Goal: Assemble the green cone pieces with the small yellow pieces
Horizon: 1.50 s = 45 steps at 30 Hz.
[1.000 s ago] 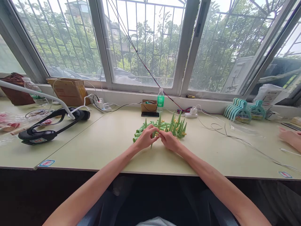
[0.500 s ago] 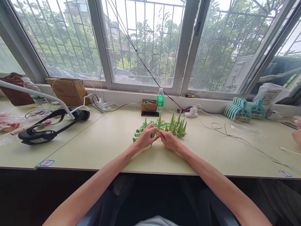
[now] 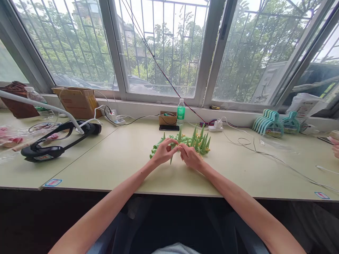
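Apparently a green spike (image 3: 171,161), pinched beneath the left hand (image 3: 163,153), is worked by the closed right hand (image 3: 191,156) (contents hidden); steadiness seems needed.

Daylight — windows (image 3: 164,60) | sky (image 3: 168,12) blown white | bottom dark | edges stretched

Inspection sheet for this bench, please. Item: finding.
Surface: pale table, seam at left.
Job's things: green spiked pieces and green tubes, grouped mid-table.
Clutter: black headset, phone, green-labelled bottle, cardboard box, teal hanger-like items.
Hands: left hand and right hand together at the pieces, green spike showing below the left; exact grip hidden.
Cables: white cable loose across right side; power strip at rear.
Surroundings: barred windows; another person's hand at right edge.
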{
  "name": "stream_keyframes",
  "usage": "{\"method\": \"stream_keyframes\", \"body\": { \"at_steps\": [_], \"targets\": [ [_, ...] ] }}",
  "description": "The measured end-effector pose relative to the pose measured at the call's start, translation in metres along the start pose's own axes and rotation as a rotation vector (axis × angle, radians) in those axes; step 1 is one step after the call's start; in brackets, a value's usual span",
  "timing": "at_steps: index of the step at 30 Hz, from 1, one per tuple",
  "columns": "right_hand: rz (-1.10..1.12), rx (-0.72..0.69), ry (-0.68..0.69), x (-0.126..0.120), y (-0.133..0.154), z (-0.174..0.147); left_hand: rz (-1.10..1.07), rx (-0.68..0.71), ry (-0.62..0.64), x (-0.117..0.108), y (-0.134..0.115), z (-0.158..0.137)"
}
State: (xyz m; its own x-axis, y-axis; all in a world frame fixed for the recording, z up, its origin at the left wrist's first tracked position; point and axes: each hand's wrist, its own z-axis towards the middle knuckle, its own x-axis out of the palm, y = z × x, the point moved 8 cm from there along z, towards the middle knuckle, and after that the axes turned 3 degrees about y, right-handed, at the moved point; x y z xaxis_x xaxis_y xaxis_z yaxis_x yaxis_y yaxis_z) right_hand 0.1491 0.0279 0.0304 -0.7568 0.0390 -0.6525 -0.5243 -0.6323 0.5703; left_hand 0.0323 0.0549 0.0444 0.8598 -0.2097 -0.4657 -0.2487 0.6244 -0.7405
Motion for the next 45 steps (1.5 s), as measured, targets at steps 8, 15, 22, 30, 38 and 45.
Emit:
{"method": "stream_keyframes", "body": {
  "at_steps": [8,15,22,30,38,45],
  "targets": [
    [-0.01,-0.019,0.003,0.0,0.002,0.0,-0.269,-0.229,0.037,0.003,0.013,0.0],
    [-0.016,-0.044,-0.005,0.001,0.002,-0.001,-0.339,-0.271,0.066,0.006,0.019,-0.001],
    [-0.019,-0.073,0.017,0.003,0.004,-0.002,-0.475,-0.292,0.127,0.012,0.019,-0.002],
    [-0.028,-0.109,-0.026,0.002,0.007,-0.001,-0.593,-0.341,0.169,0.017,0.021,-0.003],
    [-0.027,-0.115,-0.035,0.0,0.008,-0.001,-0.586,-0.365,0.145,0.015,0.021,-0.004],
    [-0.1,-0.069,-0.079,-0.002,0.001,-0.001,-0.514,-0.349,-0.049,0.0,0.029,-0.001]
  ]
}}
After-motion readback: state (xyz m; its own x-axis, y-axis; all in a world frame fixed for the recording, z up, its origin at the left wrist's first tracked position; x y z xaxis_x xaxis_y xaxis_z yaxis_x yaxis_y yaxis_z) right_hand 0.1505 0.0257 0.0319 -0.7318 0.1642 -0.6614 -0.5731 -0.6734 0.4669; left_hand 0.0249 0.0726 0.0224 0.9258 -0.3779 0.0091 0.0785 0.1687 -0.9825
